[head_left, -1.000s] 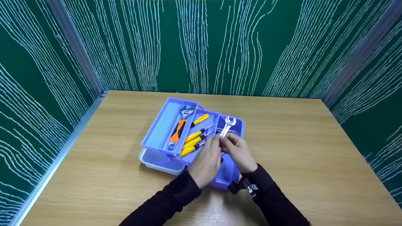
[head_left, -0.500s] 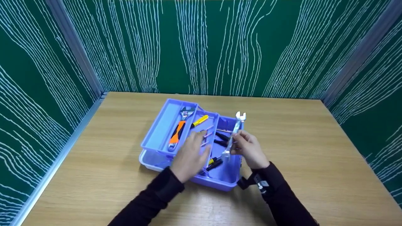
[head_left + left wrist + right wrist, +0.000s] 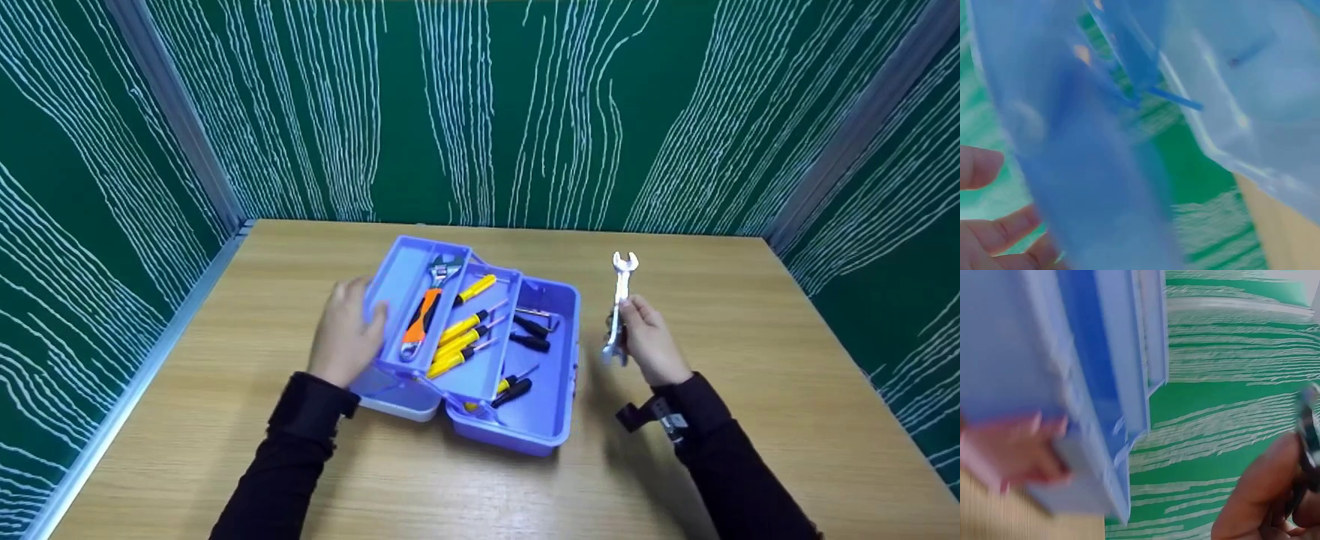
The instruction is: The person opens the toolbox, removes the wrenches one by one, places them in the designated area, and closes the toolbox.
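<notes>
Wrench (image 3: 621, 294), in whose grip?
Right hand (image 3: 654, 341), fingers curled round it, right of the toolbox (image 3: 504, 440).
Left hand (image 3: 345, 334)?
Relaxed, empty, at the toolbox's left; four yellow-handled screwdrivers (image 3: 460, 344), one adjustable wrench (image 3: 424, 313) in its trays (image 3: 403, 283).

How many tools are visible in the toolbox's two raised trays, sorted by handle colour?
Yellow-and-black screwdrivers: 4
Orange-and-black adjustable wrench: 1
Total: 5
</notes>
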Demonstrator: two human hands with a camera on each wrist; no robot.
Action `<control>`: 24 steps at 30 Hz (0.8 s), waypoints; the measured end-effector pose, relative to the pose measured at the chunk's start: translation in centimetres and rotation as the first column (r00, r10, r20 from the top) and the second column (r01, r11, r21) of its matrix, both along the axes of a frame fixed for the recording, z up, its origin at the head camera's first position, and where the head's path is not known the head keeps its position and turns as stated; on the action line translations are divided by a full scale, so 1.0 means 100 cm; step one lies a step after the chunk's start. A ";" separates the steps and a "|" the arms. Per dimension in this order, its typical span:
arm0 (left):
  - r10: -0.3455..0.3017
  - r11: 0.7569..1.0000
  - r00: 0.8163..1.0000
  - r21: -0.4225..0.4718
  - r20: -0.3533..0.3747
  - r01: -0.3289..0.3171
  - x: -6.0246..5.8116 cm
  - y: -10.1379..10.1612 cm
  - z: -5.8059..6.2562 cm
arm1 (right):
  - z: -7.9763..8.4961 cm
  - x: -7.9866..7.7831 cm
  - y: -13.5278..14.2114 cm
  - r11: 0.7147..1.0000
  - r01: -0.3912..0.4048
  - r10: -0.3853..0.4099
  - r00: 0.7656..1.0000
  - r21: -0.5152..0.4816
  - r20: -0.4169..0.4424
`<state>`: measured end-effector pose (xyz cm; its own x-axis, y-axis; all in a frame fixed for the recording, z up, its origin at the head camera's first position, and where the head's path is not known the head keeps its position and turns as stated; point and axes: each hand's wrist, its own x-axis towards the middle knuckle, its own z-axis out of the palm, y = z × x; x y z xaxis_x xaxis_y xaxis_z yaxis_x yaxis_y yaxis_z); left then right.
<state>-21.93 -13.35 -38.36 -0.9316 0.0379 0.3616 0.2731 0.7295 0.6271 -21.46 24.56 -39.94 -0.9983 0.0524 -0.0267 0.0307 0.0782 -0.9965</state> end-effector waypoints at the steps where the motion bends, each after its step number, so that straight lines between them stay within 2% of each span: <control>1: 0.009 1.000 0.999 0.004 0.047 -0.009 -0.002 -0.005 -0.002 | -0.001 -0.002 0.005 0.999 0.006 -0.005 1.000 0.032 -0.002; 4: 0.016 1.000 0.986 -0.001 0.164 -0.016 -0.008 -0.017 -0.008 | -0.005 -0.008 0.020 0.989 0.024 -0.022 1.000 0.149 -0.017; 6: 0.007 1.000 0.978 0.002 0.207 -0.007 -0.011 -0.021 -0.012 | -0.009 -0.012 0.029 0.974 0.044 -0.037 0.999 0.222 -0.035; 10: -0.009 1.000 0.977 0.003 0.214 0.008 -0.012 -0.023 -0.016 | -0.017 -0.021 0.046 0.947 0.076 -0.058 0.996 0.311 -0.066; 14: -0.015 1.000 0.978 0.018 0.208 0.011 -0.014 -0.022 -0.018 | -0.025 -0.029 0.060 0.926 0.080 -0.067 0.997 0.368 -0.048; 18: -0.013 0.999 0.980 0.036 0.198 0.006 -0.015 -0.021 -0.021 | -0.030 -0.036 0.074 0.872 0.030 -0.047 0.999 0.489 0.022; 21: -0.015 0.999 0.978 0.050 0.207 0.005 -0.015 -0.022 -0.022 | -0.035 -0.041 0.081 0.814 -0.010 -0.029 0.998 0.581 0.058; 24: -0.022 0.998 0.975 0.061 0.223 0.008 -0.015 -0.023 -0.023 | -0.040 -0.044 0.083 0.776 -0.026 -0.030 0.996 0.630 0.078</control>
